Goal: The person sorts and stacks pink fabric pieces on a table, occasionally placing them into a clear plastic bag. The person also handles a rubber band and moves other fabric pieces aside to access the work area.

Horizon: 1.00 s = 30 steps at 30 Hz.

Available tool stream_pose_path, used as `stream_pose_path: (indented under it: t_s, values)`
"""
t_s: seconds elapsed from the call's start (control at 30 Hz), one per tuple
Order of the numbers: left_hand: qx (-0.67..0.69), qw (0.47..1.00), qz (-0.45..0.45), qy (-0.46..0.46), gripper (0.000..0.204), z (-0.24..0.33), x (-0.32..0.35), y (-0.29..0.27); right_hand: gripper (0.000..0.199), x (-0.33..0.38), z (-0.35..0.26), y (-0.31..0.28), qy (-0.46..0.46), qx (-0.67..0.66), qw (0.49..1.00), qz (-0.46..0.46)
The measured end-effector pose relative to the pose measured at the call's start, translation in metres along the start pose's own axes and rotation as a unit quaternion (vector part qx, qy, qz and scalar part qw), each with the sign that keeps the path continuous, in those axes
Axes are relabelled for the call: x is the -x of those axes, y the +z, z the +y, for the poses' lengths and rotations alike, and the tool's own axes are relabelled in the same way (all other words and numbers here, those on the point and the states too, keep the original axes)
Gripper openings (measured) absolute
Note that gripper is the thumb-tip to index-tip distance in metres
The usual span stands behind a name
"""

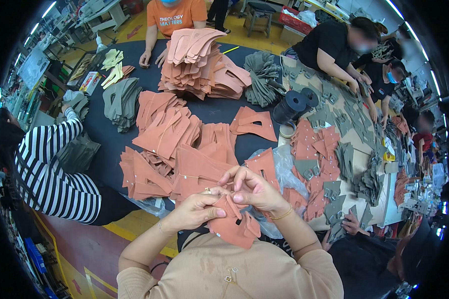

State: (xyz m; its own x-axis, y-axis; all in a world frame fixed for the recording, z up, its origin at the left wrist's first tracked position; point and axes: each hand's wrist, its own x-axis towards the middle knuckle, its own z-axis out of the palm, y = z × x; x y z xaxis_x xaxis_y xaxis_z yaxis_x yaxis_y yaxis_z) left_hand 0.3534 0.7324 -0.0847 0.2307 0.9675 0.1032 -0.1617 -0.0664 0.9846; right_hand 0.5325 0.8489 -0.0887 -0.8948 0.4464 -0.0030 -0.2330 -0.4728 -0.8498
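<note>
both hands are pinching one salmon leather piece [233,225] near the body: the left hand [197,211] is gripping its edge, the right hand [252,189] is curling fingers over its top. just beyond them, more salmon cut pieces [177,149] are lying spread across the dark table [219,109].

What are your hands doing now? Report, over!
Left hand and right hand both pinching a bunch of terracotta cut leather pieces at chest. More terracotta pieces piled ahead on the dark table. Nothing blocking.

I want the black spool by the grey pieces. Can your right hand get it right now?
Probably not: the right hand and left hand both pinch an orange cut piece, and the black spool sits far across the table.
</note>
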Motion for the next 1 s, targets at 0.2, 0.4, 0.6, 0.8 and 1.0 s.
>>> stream_pose_path:
  t_s: [0.2, 0.4, 0.6, 0.8, 1.0]
  values:
    - [0.09, 0.984, 0.041, -0.149, 0.022, 0.004, 0.003, 0.003, 0.014, 0.008, 0.014, 0.002, -0.111, 0.117, 0.983, 0.084]
    - [0.0, 0.995, 0.075, -0.058, 0.025, -0.011, 0.003, -0.001, 0.011, 0.013, 0.025, 0.009, -0.116, 0.194, 0.96, 0.164]
    - [-0.011, 0.992, 0.083, -0.092, 0.029, -0.019, 0.006, -0.002, 0.015, 0.016, 0.031, 0.009, -0.111, 0.137, 0.968, 0.181]
    - [0.038, 0.981, 0.132, -0.135, 0.024, -0.017, 0.0, 0.004, 0.036, 0.02, 0.035, 0.007, -0.185, 0.273, 0.923, 0.198]
    - [-0.095, 0.981, 0.135, -0.105, 0.023, -0.017, -0.01, 0.003, 0.044, 0.034, 0.029, 0.002, -0.114, 0.309, 0.924, 0.193]
